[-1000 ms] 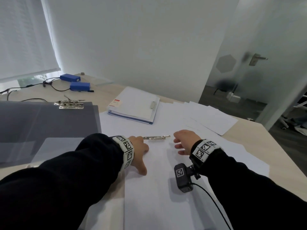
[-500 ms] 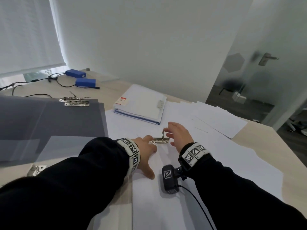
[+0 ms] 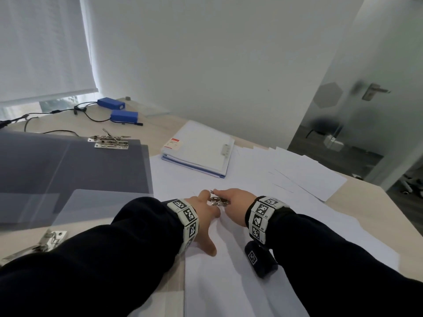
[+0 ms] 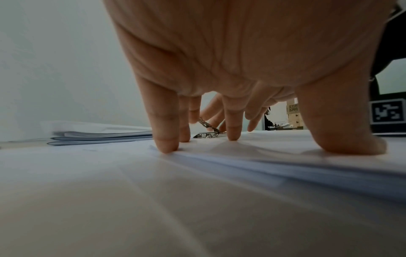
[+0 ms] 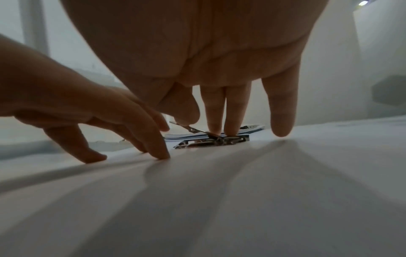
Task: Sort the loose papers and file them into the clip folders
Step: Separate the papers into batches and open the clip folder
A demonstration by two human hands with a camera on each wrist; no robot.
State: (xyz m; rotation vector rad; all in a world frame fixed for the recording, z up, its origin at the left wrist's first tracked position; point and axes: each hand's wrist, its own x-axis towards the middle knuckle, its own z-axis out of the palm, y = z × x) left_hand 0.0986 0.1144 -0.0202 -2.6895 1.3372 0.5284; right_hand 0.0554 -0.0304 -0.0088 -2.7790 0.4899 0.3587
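The metal clip [image 3: 219,201] lies flat on the paper stack [image 3: 229,271] between both hands, long axis left-right. The right hand [image 3: 237,202] pinches its half-raised lever (fingers bracing the base), nearer it. The left hand [image 3: 203,216], fingers spread, presses the sheets just beside.

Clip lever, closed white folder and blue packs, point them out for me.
clip lever [image 5: 189,128]: right wrist view, middle of the raised metal arm.
white folder [image 3: 201,148]: head view, top cover.
blue packs [image 3: 124,116]: head view, nearer pack's top.

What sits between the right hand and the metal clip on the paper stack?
Nothing visible. The right hand is already on the metal clip, thumb on its raised lever. The left hand only presses the paper stack beside it.
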